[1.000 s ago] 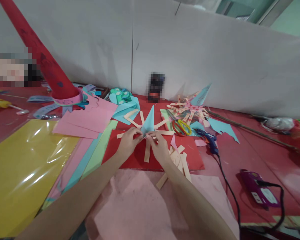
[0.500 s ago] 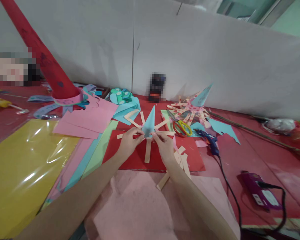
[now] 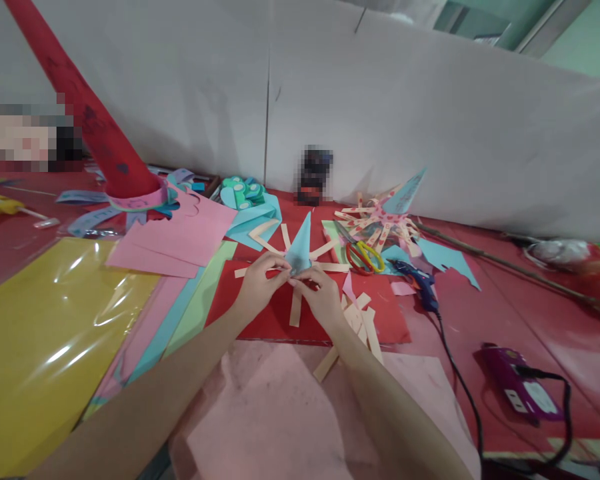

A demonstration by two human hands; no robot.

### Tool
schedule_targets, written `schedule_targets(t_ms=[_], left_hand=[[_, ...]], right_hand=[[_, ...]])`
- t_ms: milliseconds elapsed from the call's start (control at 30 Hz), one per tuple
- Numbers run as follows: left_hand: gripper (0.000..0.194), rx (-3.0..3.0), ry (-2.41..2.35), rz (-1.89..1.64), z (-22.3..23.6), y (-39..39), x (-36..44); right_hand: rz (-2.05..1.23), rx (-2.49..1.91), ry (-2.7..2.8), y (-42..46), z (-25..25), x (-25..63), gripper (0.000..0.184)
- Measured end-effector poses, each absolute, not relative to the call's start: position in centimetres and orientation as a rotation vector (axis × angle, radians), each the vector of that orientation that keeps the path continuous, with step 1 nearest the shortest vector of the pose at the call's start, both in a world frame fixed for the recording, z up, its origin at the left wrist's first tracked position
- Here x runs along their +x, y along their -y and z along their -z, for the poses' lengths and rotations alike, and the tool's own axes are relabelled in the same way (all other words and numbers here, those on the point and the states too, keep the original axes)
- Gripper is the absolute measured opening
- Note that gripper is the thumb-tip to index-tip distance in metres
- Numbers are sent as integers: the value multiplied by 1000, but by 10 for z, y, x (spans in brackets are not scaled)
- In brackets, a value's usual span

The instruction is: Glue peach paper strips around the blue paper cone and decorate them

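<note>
A light blue paper cone (image 3: 300, 243) stands point up on a red sheet (image 3: 265, 325). Cream paper strips (image 3: 295, 310) spread out around its base like rays. My left hand (image 3: 260, 279) pinches the left front of the cone's bottom edge between thumb and fingers. Against the front of that same edge, my right hand (image 3: 323, 293) is closed in a pinch, its fingertips close to the left ones. The fingers hide part of the rim.
Loose cream strips (image 3: 373, 333) lie right of my right wrist. Beyond are scissors (image 3: 365, 257), a blue glue gun (image 3: 423, 287) with its cable, and a finished-looking spiky cone piece (image 3: 405, 193). Coloured sheets (image 3: 55, 333) and a tall red cone (image 3: 105, 140) occupy the left.
My right hand has shifted slightly left along the front of the cone's base, nearer my left fingertips. The left hand and the cone look nearly the same.
</note>
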State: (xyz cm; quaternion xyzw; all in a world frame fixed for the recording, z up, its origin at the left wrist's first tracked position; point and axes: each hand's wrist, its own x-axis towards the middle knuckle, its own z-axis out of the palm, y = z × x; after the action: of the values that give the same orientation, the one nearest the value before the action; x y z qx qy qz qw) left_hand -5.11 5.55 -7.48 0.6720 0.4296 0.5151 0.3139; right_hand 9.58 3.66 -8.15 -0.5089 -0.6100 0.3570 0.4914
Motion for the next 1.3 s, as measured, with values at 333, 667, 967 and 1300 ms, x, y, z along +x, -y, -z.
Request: schedule_targets(t_ms=[333, 667, 967, 1300], left_hand=[[6, 1853, -1152, -1301, 80, -57, -51], [6, 1856, -1106, -1134, 82, -54, -48], [10, 1781, -1167, -1217, 81, -58, -50], [7, 1774, -1136, -1325, 79, -56, -51]], right_hand=[[-849, -1249, 1301, -40, 75, 100, 23], [-1096, -1165, 1178, -41, 82, 101, 24], [-1310, -1020, 1010, -40, 78, 99, 24], [-1113, -1202, 1242, -41, 84, 102, 23]])
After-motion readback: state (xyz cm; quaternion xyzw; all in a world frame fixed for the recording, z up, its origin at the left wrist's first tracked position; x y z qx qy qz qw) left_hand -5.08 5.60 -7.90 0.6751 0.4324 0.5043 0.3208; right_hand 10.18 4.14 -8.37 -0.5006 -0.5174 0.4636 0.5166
